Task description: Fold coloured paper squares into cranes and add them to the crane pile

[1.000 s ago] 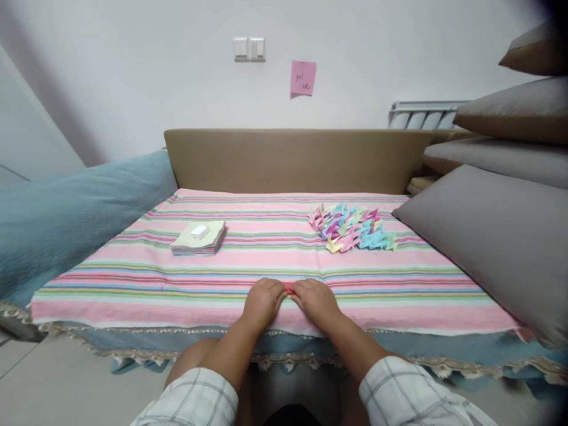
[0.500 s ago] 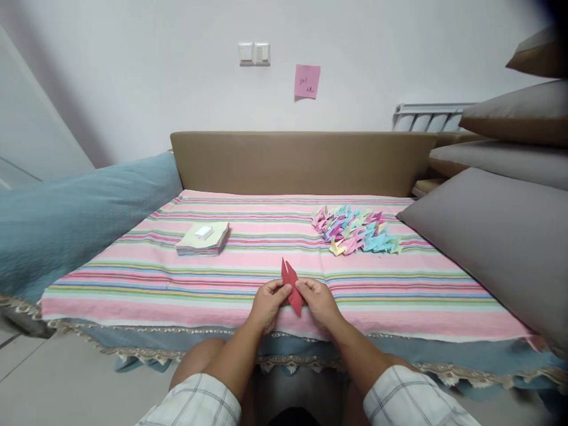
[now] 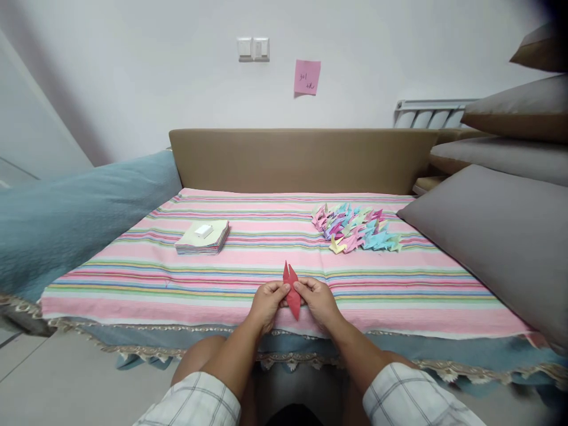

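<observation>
A red folded origami paper point(image 3: 293, 305) is held between both hands above the front part of the striped cloth. It is a narrow diamond shape, with two split points at the far end and a single point towards me. My left hand point(image 3: 267, 303) pinches its left edge, thumb on top. On the other edge, my right hand point(image 3: 320, 302) grips it in the same way, its thumb near the left one. The fingers underneath are partly hidden by the paper.
Folded paper cranes point(image 3: 355, 229) in many colours lie in a cluster at the right. To the left rests a stack of square paper point(image 3: 202, 239) with a small white block point(image 3: 204, 231) on top. Grey cushions point(image 3: 497, 231) are piled at the far right.
The red paper has turned slightly, so it points more nearly straight away from me. Both hands keep their pinch and have hardly moved.
</observation>
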`<state>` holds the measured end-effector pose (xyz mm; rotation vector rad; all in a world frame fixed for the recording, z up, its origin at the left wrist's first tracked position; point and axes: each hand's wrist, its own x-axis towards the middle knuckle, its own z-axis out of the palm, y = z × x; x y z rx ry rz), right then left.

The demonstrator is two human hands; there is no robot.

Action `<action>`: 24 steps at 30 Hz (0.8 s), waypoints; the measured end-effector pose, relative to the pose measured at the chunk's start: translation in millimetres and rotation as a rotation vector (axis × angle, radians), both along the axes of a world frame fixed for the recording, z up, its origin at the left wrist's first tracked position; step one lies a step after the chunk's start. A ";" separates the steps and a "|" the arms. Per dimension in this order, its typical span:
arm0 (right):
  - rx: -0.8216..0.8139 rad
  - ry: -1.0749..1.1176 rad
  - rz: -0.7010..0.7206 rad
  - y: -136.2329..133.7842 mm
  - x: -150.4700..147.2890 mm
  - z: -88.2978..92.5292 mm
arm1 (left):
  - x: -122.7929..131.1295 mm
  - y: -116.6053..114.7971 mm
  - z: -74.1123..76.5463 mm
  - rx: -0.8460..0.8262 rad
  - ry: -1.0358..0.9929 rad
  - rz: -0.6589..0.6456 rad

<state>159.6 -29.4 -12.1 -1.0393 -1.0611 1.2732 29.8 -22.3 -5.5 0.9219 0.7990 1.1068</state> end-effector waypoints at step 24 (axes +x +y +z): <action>-0.013 0.122 0.057 -2.6 -1.5 0.2 | -1.8 0.4 -1.4 0.074 0.139 -0.031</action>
